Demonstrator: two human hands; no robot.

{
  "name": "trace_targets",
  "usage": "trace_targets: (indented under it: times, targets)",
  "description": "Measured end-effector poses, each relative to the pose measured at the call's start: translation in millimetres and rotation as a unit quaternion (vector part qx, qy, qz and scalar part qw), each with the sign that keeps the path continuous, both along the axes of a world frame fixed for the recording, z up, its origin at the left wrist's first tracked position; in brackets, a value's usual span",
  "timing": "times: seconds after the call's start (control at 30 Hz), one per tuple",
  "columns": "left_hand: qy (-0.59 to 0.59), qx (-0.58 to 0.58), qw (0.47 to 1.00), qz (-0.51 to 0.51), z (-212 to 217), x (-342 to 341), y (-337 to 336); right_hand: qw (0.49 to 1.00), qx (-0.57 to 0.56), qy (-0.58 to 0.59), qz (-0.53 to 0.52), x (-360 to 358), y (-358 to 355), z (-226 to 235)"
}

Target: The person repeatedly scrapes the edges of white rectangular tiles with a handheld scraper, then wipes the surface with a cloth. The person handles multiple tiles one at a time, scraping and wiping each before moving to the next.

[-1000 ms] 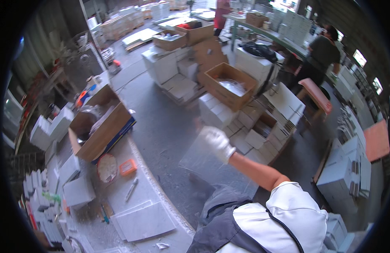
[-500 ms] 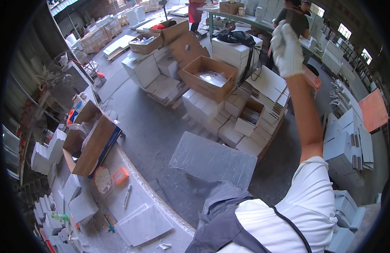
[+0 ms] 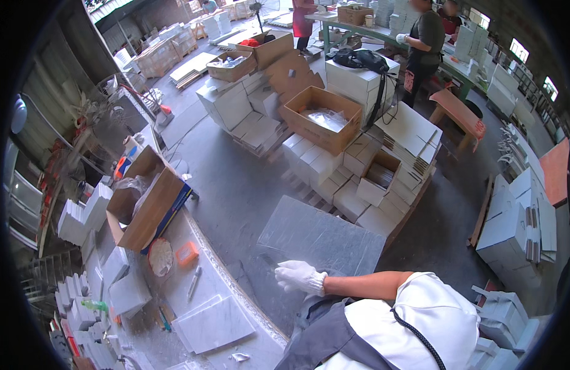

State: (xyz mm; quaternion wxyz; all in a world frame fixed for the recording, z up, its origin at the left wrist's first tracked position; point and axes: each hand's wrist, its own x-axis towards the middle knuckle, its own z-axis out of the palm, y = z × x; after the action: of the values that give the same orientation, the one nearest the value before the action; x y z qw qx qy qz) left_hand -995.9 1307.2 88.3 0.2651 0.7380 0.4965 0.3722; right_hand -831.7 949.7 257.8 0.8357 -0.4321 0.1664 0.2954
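My right hand [image 3: 300, 277], in a white knit glove, is held low in front of my apron, above the near edge of a large grey slab [image 3: 325, 234]. Its fingers are curled closed. A faint, blurred thin shape shows just past the fingertips, too unclear to name. On the worktop [image 3: 217, 271] to the left lie thin marbled tiles [image 3: 214, 324], a marker pen [image 3: 194, 282], an orange box [image 3: 187, 253] and a round dish of pale material [image 3: 161, 257]. My left hand is out of view.
An open cardboard box [image 3: 134, 209] leans at the worktop's far end. Ahead stand stacked white boxes [image 3: 309, 163] with an open carton [image 3: 322, 120] on top. A co-worker [image 3: 421, 52] stands by a green table at the back. An orange-topped bench [image 3: 454, 114] stands right.
My right hand has swung down from high at the right to low in front of my body. The view has shifted slightly, bringing the co-worker at the back into fuller sight.
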Motion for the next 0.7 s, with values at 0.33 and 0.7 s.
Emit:
trace_targets:
  times: [0.33,0.7]
  targets:
    - [0.003,-0.020,0.999,0.046,-2.2,-34.1,1.0,0.994,0.082,0.060,-0.043,0.1,-1.6,-6.2]
    - [0.000,-0.021,0.997,0.076,-4.7,-74.2,9.9,0.985,0.014,-0.019,-0.168,7.0,-11.9,39.9]
